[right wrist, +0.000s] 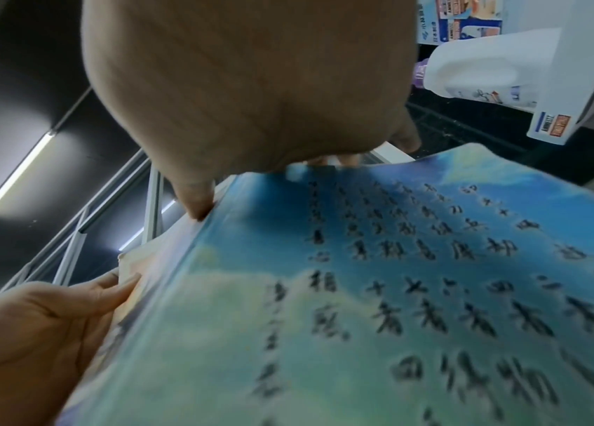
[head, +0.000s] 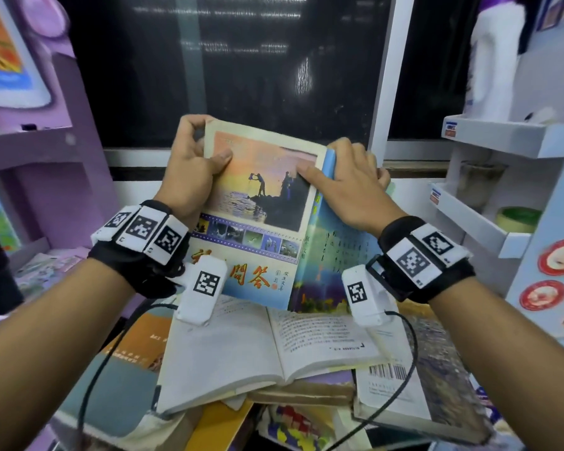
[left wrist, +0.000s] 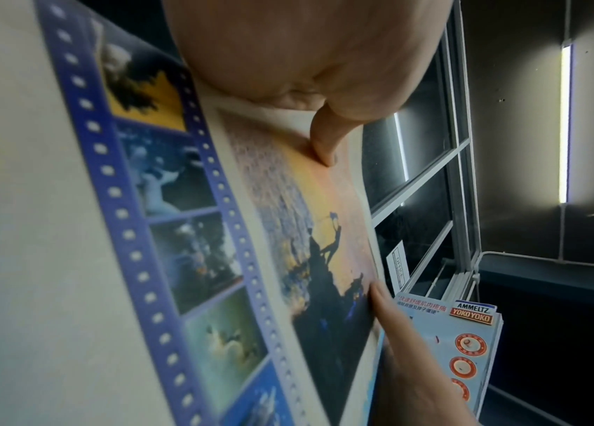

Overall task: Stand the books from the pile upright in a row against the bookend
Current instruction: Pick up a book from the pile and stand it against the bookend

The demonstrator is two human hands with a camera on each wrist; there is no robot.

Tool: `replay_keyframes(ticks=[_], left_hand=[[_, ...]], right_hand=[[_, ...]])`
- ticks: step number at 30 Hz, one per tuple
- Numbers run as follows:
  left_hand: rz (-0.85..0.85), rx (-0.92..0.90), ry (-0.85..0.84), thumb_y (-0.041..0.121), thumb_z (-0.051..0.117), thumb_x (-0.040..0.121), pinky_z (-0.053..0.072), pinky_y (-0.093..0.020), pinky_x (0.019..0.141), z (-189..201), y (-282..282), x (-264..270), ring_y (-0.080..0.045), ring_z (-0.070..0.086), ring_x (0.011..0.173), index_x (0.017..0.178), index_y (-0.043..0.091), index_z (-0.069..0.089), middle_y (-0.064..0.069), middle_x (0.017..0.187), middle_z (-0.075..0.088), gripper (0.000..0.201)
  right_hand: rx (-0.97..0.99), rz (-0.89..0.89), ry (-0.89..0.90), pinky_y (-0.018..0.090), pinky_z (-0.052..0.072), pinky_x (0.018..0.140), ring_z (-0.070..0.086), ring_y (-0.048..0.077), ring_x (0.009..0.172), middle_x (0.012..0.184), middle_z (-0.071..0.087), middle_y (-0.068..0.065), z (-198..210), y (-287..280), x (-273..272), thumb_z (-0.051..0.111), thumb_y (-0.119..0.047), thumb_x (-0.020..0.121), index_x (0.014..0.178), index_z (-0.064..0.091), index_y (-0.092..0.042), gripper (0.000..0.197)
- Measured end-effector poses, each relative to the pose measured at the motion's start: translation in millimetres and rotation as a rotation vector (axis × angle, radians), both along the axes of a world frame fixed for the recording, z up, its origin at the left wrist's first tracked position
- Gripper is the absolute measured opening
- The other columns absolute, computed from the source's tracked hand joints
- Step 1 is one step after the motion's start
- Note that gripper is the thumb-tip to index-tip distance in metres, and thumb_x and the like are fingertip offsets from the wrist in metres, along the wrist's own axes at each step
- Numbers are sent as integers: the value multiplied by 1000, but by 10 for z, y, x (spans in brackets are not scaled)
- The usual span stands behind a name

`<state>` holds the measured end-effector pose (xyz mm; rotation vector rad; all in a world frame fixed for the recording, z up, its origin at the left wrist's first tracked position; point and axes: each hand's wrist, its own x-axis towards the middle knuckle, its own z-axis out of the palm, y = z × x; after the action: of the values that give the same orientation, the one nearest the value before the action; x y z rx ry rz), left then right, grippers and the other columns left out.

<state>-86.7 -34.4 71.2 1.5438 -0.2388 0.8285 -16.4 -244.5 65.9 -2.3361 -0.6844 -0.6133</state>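
Observation:
I hold two books upright above the pile. My left hand [head: 204, 148] grips the left edge of a book with a sunset cover [head: 258, 203], thumb [left wrist: 324, 144] pressed on its front. A blue book with black calligraphy [head: 336, 252] leans against its right side. My right hand [head: 345, 172] curls its fingers over the blue book's [right wrist: 397, 288] top edge, and its thumb [left wrist: 390, 311] lies on the sunset cover [left wrist: 306, 245]. Below, an open book [head: 274, 346] tops the pile of flat books [head: 127, 369]. No bookend is visible.
A purple shelf unit [head: 30, 135] stands at the left. A white rack [head: 502, 138] at the right carries a white jug [head: 495, 60] and a tape roll [head: 518, 219]. A dark window [head: 225, 60] is behind. Black cables [head: 411, 353] hang over the pile.

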Motion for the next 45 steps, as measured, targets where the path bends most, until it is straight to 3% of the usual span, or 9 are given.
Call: replay_keyframes(ticks=[4, 6, 10, 13, 17, 22, 30, 36, 45], left_hand=[[-25, -16, -71, -5, 48, 93, 58, -34, 66, -45, -51, -31, -19, 68, 82, 106, 22, 40, -4, 100, 64, 31], [-42, -26, -97, -5, 49, 92, 58, -34, 66, -83, -85, -17, -21, 66, 83, 107, 22, 40, -8, 101, 62, 32], [-90, -56, -95, -7, 49, 92, 57, -32, 61, -174, -135, 20, -18, 66, 76, 106, 22, 40, -5, 94, 63, 33], [-96, -76, -31, -5, 47, 93, 58, -32, 63, -229, -123, 49, -16, 68, 76, 107, 23, 40, 0, 89, 67, 32], [-70, -67, 51, -3, 45, 96, 57, -28, 63, -295, -113, 107, -13, 69, 77, 115, 18, 37, -3, 93, 66, 30], [-58, 0, 116, 3, 46, 97, 57, -25, 67, -342, -146, 168, -10, 69, 85, 127, 22, 36, 0, 106, 62, 37], [-140, -47, 168, 11, 51, 96, 56, -23, 66, -312, -113, 247, -11, 70, 83, 139, 21, 34, -4, 105, 65, 48], [-200, -63, 168, 14, 48, 97, 55, -24, 74, -280, -61, 237, -15, 65, 97, 140, 21, 37, -5, 116, 62, 45], [-340, -202, 123, 16, 50, 93, 54, -32, 80, -249, -45, 220, -20, 65, 99, 135, 8, 44, -12, 115, 62, 43]], right_hand=[[109, 24, 47, 72, 9, 109, -6, 35, 148, 160, 4, 3, -16, 68, -45, 50, -76, 77, 132, 32, -35, 71], [169, 51, 98, 68, 18, 110, -5, 40, 147, 161, -4, 7, -60, 109, -36, 54, -79, 71, 134, 28, -36, 81], [327, 155, 120, 48, 50, 94, 52, 30, 118, 137, 41, 9, -132, 137, -45, 62, -73, 69, 123, 29, -34, 75], [363, 186, 90, 40, 57, 81, 64, 19, 94, 111, 61, 1, -200, 152, -79, 67, -58, 79, 122, 30, -30, 63], [389, 181, 55, 43, 59, 70, 66, 21, 84, 97, 65, 3, -311, 204, -104, 64, -55, 82, 121, 31, -36, 55], [390, 211, 4, 38, 60, 73, 65, 19, 89, 106, 64, 2, -363, 240, -128, 65, -44, 87, 130, 33, -35, 54], [411, 306, -66, -5, 38, 58, 53, -15, 71, 102, 52, -20, -334, 273, -286, 64, -27, 92, 136, 39, -24, 50], [442, 387, -86, -4, 39, 60, 48, -31, 81, 95, 48, -31, -320, 294, -347, 65, -24, 91, 132, 44, -20, 47], [491, 433, -67, 3, 48, 66, 57, -16, 86, 105, 55, -21, -246, 318, -431, 66, -24, 90, 131, 45, -20, 46]])
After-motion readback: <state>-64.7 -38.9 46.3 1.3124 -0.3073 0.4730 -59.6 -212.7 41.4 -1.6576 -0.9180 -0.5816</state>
